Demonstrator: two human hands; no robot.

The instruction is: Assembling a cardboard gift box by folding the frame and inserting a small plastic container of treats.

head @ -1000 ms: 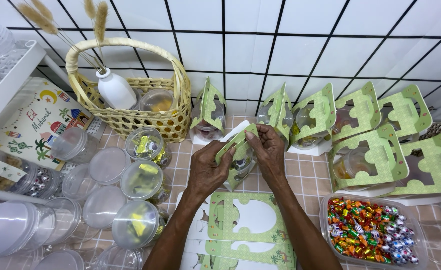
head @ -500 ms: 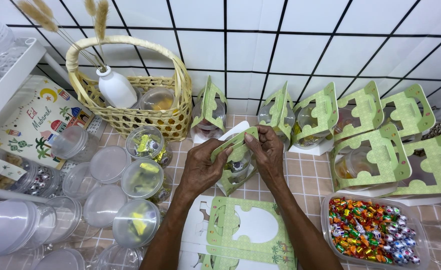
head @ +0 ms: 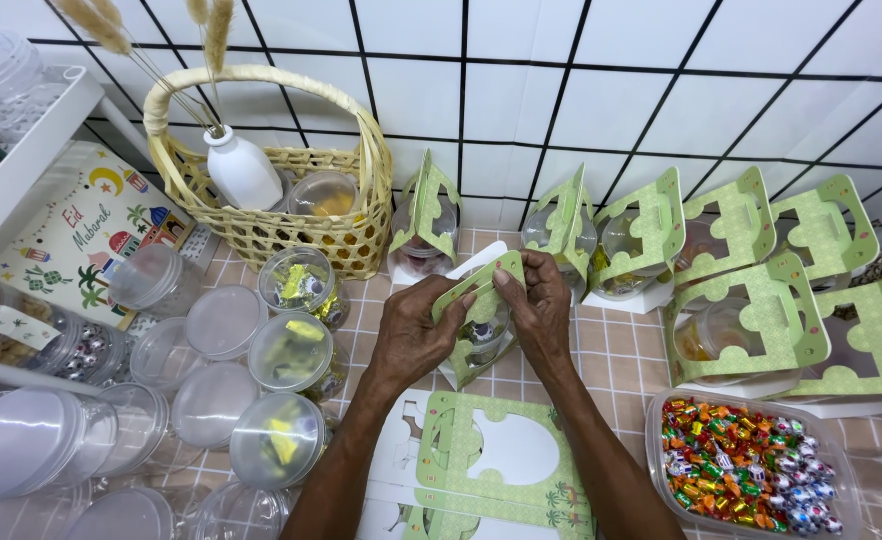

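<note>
Green die-cut card sleeve pinched by left hand and right hand around clear jar | risk: thin card tears, jar slips onto counter

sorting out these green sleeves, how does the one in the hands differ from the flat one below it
The sleeve in the hands is folded up around a clear jar, gripped by the left hand and right hand. The flat sleeve lies unfolded on the table, its window cut-out empty, untouched. Both are green patterned card.
</note>
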